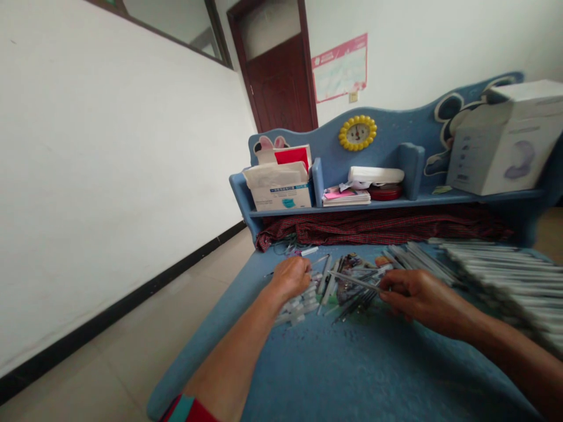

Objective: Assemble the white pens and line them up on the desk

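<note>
My left hand (291, 275) rests knuckles-up on a heap of small clear caps and pen parts (303, 305) on the blue desk (334, 363); its fingers are curled down into the heap, and what they hold is hidden. My right hand (416, 293) pinches a thin grey pen tube (354, 281) that points left over a pile of dark pen refills and parts (352, 299). A large stack of grey-white pen tubes (505, 275) lies along the desk's right side, just beyond my right forearm.
A red checked cloth (382, 225) lies under the desk's shelf. On the shelf stand a mask box (281, 193), papers (345, 196), a yellow clock (357, 133) and a big white carton (505, 140). A tiled floor and white wall are left; a brown door (279, 82) is behind.
</note>
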Demonstrator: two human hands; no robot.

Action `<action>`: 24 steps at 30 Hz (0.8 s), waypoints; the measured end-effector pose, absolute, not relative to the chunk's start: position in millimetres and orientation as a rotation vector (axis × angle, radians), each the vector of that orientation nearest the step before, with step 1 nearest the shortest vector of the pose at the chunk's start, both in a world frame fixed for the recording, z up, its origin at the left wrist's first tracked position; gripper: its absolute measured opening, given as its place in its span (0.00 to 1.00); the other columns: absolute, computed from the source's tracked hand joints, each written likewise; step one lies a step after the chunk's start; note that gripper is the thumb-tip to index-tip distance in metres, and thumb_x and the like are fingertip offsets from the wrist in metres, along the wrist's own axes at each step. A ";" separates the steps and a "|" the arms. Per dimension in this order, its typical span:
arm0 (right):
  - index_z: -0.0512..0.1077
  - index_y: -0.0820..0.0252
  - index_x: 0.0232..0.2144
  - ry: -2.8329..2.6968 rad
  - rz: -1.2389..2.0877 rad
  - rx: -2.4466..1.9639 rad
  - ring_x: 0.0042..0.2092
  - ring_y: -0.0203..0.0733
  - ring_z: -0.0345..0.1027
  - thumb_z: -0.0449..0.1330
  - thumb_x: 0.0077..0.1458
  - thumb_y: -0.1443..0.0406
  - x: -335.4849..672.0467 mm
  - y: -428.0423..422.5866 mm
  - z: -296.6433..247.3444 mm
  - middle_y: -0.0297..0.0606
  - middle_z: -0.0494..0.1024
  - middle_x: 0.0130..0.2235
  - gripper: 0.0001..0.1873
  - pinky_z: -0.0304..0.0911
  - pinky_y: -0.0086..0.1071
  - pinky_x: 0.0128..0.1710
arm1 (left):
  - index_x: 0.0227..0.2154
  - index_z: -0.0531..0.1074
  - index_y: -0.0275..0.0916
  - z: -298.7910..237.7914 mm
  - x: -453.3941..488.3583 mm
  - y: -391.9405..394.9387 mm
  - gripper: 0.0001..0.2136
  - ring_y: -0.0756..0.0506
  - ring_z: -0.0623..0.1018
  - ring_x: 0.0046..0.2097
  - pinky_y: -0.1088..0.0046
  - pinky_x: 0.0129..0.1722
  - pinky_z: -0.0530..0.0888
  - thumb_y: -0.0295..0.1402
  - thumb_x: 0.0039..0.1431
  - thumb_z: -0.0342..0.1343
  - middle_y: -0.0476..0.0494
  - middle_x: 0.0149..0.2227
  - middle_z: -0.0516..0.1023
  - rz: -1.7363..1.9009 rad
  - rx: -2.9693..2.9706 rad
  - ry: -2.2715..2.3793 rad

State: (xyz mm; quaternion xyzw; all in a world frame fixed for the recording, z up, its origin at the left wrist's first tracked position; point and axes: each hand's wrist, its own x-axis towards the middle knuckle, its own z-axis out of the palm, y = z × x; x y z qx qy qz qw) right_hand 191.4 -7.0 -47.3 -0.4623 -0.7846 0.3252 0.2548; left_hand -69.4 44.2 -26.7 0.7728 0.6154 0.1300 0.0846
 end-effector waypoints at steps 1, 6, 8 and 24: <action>0.69 0.59 0.26 -2.139 0.872 -1.264 0.23 0.35 0.65 0.51 0.54 0.63 190.9 -7.3 -46.4 0.35 0.72 0.22 0.10 0.55 0.28 0.20 | 0.21 0.71 0.37 -25.1 -69.6 43.2 0.03 0.43 0.73 0.32 0.71 0.32 0.64 0.27 0.44 0.53 0.44 0.24 0.73 0.420 2.286 1.804; 0.68 0.59 0.24 -2.144 0.791 -1.260 0.24 0.36 0.65 0.51 0.55 0.63 189.6 -7.8 -44.5 0.34 0.71 0.22 0.11 0.55 0.29 0.22 | 0.31 0.70 0.33 -15.9 -65.4 36.6 0.09 0.52 0.71 0.23 0.77 0.24 0.65 0.29 0.52 0.46 0.46 0.25 0.75 0.551 2.109 1.604; 0.68 0.59 0.24 -2.116 0.784 -1.247 0.24 0.35 0.64 0.51 0.55 0.62 189.8 -7.2 -45.7 0.34 0.71 0.22 0.11 0.55 0.28 0.22 | 0.31 0.69 0.32 -13.4 -62.6 34.4 0.09 0.54 0.68 0.21 0.79 0.21 0.63 0.29 0.51 0.46 0.46 0.24 0.74 0.661 1.938 1.499; 0.68 0.59 0.23 -2.126 0.848 -1.239 0.22 0.34 0.62 0.51 0.55 0.62 189.1 -8.8 -45.6 0.33 0.69 0.21 0.12 0.54 0.28 0.21 | 0.24 0.72 0.31 -9.1 -55.4 28.9 0.05 0.57 0.61 0.17 0.81 0.17 0.55 0.28 0.45 0.53 0.51 0.16 0.69 0.847 1.558 1.303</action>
